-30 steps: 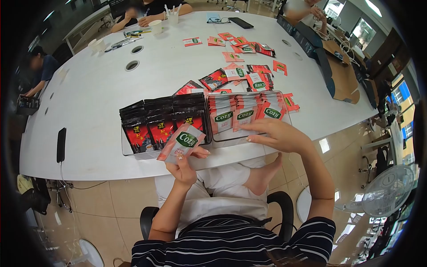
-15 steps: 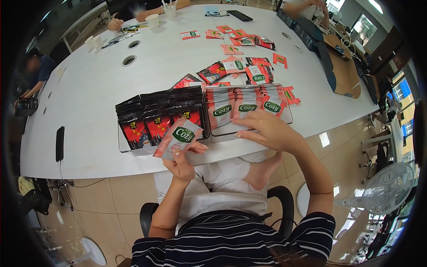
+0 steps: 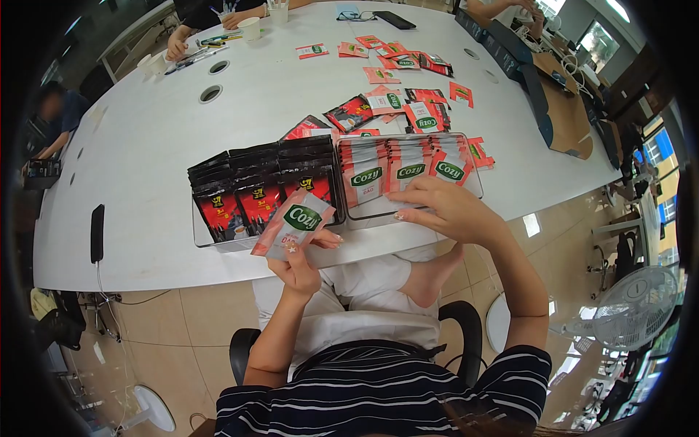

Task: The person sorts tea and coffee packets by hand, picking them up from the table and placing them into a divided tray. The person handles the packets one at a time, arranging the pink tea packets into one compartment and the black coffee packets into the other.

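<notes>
In the head view my left hand [image 3: 297, 273] pinches a pink and white Cozy tea sachet [image 3: 302, 217] at its lower edge, tilted in front of the containers. My right hand [image 3: 455, 211] reaches over the front of a clear tray [image 3: 375, 215] with rows of upright Cozy sachets. Its fingertips are at the lower part of the middle row's front sachet [image 3: 406, 173], the thumb apart from them; no sachet shows between them. To the left, a second clear tray [image 3: 226, 246] holds rows of black and red G7 coffee sachets [image 3: 218, 209], partly covered by the held sachet.
Behind the trays lie loose Cozy sachets [image 3: 426, 116] and coffee sachets [image 3: 349, 113]. An opened cardboard box [image 3: 561, 109] stands at the right. Farther back are paper cups [image 3: 249, 29], pens [image 3: 196, 58], glasses and a dark phone [image 3: 395, 20]. Another person's hand [image 3: 177, 45] rests at the far left.
My left hand keeps hold of the tea sachet, nearly still. My right hand has shifted slightly right, its fingers still at the tray. Across the table, the other person's hands have moved.
</notes>
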